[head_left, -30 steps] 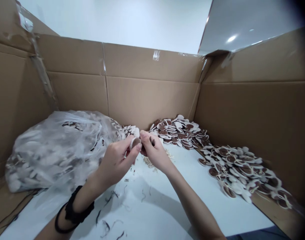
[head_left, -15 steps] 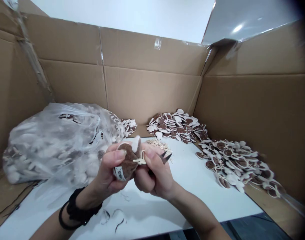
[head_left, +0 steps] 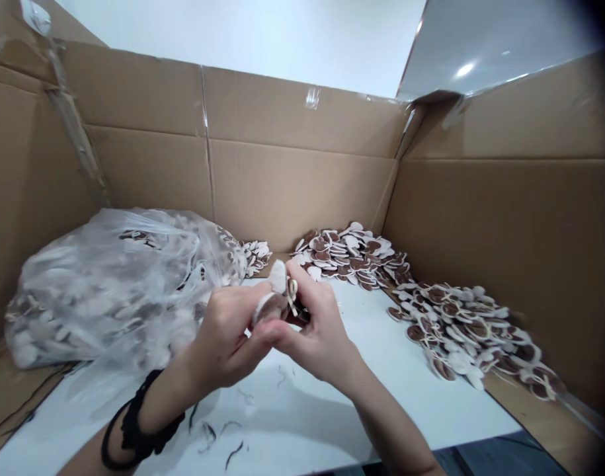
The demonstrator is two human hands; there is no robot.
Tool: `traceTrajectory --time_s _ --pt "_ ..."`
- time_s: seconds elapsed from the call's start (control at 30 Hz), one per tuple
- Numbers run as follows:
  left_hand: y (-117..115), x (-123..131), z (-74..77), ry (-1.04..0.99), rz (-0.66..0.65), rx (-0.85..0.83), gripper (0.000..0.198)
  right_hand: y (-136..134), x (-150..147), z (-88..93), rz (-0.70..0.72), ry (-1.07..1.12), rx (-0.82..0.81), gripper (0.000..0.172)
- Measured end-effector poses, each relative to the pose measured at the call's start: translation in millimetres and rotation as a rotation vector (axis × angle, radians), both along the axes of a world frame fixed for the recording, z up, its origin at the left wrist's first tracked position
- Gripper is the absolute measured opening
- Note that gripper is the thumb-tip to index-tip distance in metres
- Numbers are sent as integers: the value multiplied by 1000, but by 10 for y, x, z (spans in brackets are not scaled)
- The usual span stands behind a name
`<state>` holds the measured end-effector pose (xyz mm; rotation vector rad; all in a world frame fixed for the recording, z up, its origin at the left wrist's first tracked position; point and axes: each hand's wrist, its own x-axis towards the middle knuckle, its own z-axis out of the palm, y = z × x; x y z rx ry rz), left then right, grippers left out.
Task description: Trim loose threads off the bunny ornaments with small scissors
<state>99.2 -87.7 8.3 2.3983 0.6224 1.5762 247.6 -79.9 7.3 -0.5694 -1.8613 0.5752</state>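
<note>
Above the middle of the white tabletop, a small brown and white fuzzy felt piece (head_left: 272, 305) with a cream cord bow (head_left: 292, 295) is between my two hands. My left hand (head_left: 227, 330) is closed round its left side, thumb along the lower edge. My right hand (head_left: 317, 324) is closed on the right side, near the bow, its thumb meeting the left one below. A white rounded lobe (head_left: 278, 276) sticks up from the piece. Fingers hide much of it. The dark pointed tool seen earlier in my right hand cannot be made out now.
A clear plastic bag (head_left: 108, 284) full of similar pieces bulges at the left. Two piles of brown and white felt pieces (head_left: 352, 254) (head_left: 465, 330) lie at the back and right. Dark thread scraps (head_left: 234, 455) lie on the tabletop (head_left: 302, 423). Cardboard walls (head_left: 302, 178) surround it.
The felt piece has been turned and folded between my hands, so its white label no longer shows. My hands have come closer together, and the dark tool tips have gone out of sight.
</note>
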Motion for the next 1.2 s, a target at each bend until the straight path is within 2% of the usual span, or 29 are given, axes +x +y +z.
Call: traceTrajectory --time_s 0.13,0.3,0.37,0.5,0.57,0.63,0.7,0.8,0.87,1.0,1.2 --pt "-25 33 -30 -30 -24 -75 33 48 26 -24 83 -24 38 46" --pt "-24 44 -81 -105 -52 -123 32 70 -48 -78 111 167 205 38" --pt "-42 50 -84 -120 -25 -137 31 71 -80 -84 137 216 179 37" --pt "-140 43 -24 -61 143 -234 30 71 -91 -62 184 209 88 38" --pt "-198 27 21 -46 146 -325 32 63 -71 -44 236 211 21 40" --pt "-243 9 51 -77 -10 -462 34 48 -45 -37 367 222 -109 43" --pt "-268 -4 54 -132 -264 -624 39 30 -30 -51 539 242 -245 45" --pt "-271 -6 19 -225 -539 -815 40 18 -57 -117 744 305 -354 47" --pt "-251 2 -12 -283 -620 -876 37 27 -105 -175 851 371 -385 48" --pt "-185 15 -62 -357 -770 -861 32 53 -206 -262 1052 493 -448 47" --pt "-163 -11 -95 -450 -810 -984 34 5 -236 -249 1143 532 -482 46"
